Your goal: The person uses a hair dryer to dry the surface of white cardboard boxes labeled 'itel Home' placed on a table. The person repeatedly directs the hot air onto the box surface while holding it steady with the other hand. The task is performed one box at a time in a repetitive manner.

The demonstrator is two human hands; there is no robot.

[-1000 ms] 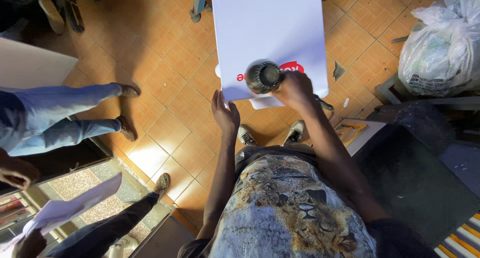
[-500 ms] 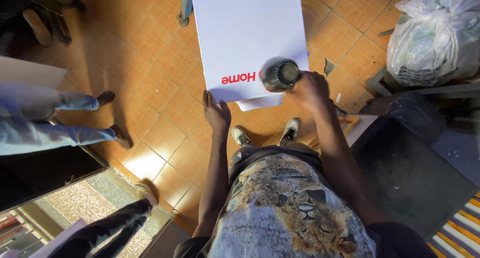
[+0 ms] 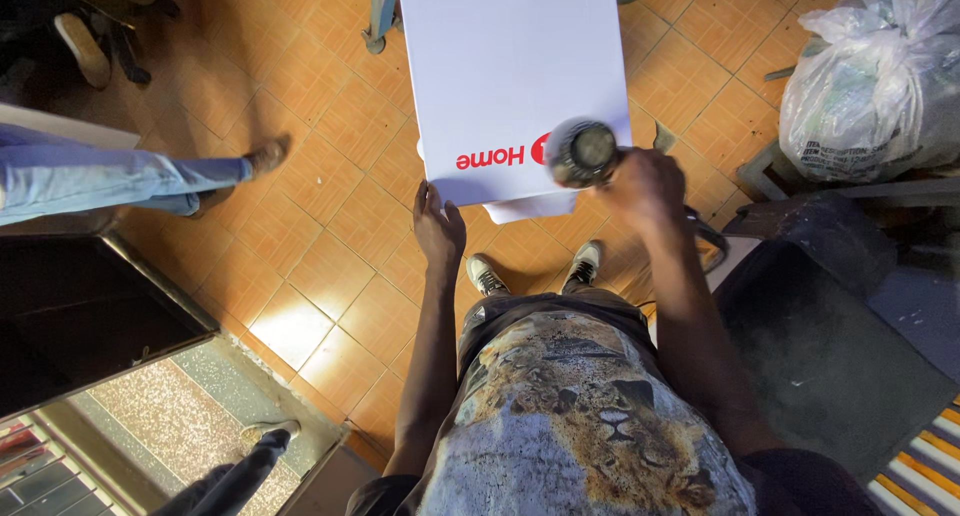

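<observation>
— The round tool (image 3: 583, 153) moved right along the white box (image 3: 510, 71); right hand (image 3: 648, 183) clamped on it.
— Left hand (image 3: 438, 226) lies open at the box's near corner. The box could slide, I think.

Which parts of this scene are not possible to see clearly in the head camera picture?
- Round tool in the right hand: blurred, so its kind is unclear; the hand covers its handle.
- White panel: its far end is cut off by the top edge.
- Left hand: its fingertips meet the panel's edge; its grip cannot be told.
- Person in jeans: cut off by the left edge.
</observation>
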